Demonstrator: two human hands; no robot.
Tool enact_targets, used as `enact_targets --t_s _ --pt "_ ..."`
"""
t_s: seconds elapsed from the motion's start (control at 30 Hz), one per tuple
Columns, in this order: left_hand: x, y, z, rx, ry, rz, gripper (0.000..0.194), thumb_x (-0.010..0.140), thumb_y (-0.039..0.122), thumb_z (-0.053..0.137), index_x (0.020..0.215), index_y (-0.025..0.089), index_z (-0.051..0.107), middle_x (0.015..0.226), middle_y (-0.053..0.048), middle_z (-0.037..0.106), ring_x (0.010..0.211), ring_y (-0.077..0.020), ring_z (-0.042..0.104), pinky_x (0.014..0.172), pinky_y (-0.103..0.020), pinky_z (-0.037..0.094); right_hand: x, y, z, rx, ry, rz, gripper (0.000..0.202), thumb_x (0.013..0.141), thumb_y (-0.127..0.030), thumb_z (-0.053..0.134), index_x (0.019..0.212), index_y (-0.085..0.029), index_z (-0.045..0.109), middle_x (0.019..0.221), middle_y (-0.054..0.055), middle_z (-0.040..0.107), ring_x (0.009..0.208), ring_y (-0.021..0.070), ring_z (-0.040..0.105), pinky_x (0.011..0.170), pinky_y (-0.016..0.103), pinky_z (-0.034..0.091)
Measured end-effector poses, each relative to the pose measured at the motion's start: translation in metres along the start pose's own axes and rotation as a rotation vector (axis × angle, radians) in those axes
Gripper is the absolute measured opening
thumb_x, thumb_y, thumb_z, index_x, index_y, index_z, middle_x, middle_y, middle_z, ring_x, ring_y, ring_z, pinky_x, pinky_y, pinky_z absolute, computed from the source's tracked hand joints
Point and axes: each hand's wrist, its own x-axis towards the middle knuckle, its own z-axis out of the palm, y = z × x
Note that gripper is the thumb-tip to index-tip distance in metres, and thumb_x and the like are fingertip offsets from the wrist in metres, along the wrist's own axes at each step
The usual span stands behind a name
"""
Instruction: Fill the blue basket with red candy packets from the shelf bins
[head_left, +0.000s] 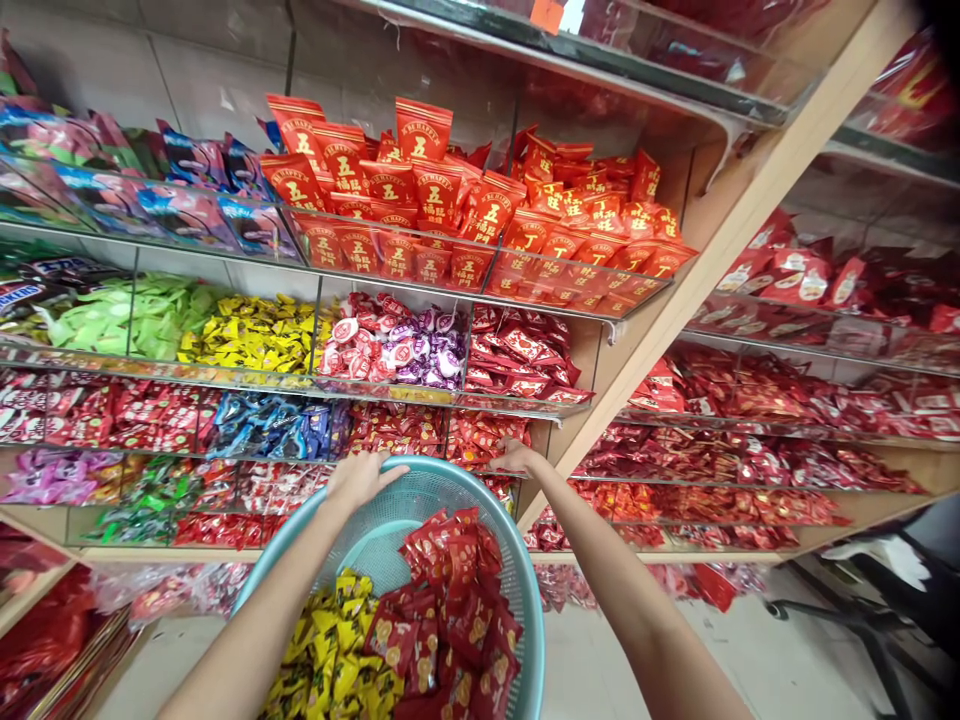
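Note:
My left hand is closed over the far rim of a teal plastic basket, thumb pointing right. Inside the basket lie yellow-wrapped candies on the left and dark red candy packets with orange fruit prints on the right. Beyond the rim, my right hand is at the front of a low shelf bin of red candy packets. Its fingers look bent together at the bin's edge; what they hold, if anything, is too small to make out.
Shelves with clear front panels hold red gift-like packets, yellow candies, green packets and purple-and-red candies. A slanting wooden upright divides the shelving. A dark chair base stands at right on the pale floor.

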Motion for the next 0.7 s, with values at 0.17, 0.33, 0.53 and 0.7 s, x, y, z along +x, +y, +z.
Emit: enact_targets --t_s 0.17,0.33,0.53,0.7 --pt "0.000 0.000 0.000 -0.001 0.012 0.008 0.066 0.073 0.070 0.022 0.097 0.023 0.060 0.087 -0.012 0.065 0.087 -0.0266 0.059 0.072 -0.033 0.040 0.001 -0.004 0.003 -0.019 0.025 0.032 0.051 0.050 -0.033 0.070 0.095 -0.015 0.054 0.079 0.006 0.064 0.068 0.0197 0.059 0.053 0.025 0.040" --pt "-0.002 0.002 -0.002 -0.009 0.009 -0.008 0.066 0.072 0.071 0.023 0.095 0.022 0.061 0.088 -0.012 0.065 0.087 -0.0267 0.059 0.072 -0.032 0.040 0.004 -0.013 0.023 -0.082 0.167 0.142 0.070 0.046 -0.040 0.073 0.106 -0.015 0.048 0.099 0.017 0.059 0.101 0.0313 0.051 0.076 0.039 0.039" --pt "-0.002 0.002 -0.003 0.004 0.019 0.019 0.069 0.071 0.072 0.019 0.095 0.022 0.060 0.084 -0.011 0.065 0.082 -0.0262 0.060 0.069 -0.032 0.041 0.008 -0.006 0.022 0.043 0.142 0.132 0.053 0.051 -0.041 0.071 0.096 -0.018 0.053 0.088 0.011 0.062 0.093 0.0277 0.055 0.071 0.035 0.040" --pt "-0.001 0.000 0.000 0.019 0.024 0.030 0.070 0.071 0.073 0.017 0.095 0.024 0.060 0.085 -0.011 0.065 0.082 -0.0265 0.060 0.070 -0.034 0.042 0.014 0.005 0.006 0.135 0.068 0.091 0.040 0.051 -0.041 0.070 0.079 -0.018 0.055 0.066 0.002 0.060 0.066 0.0196 0.058 0.053 0.026 0.040"
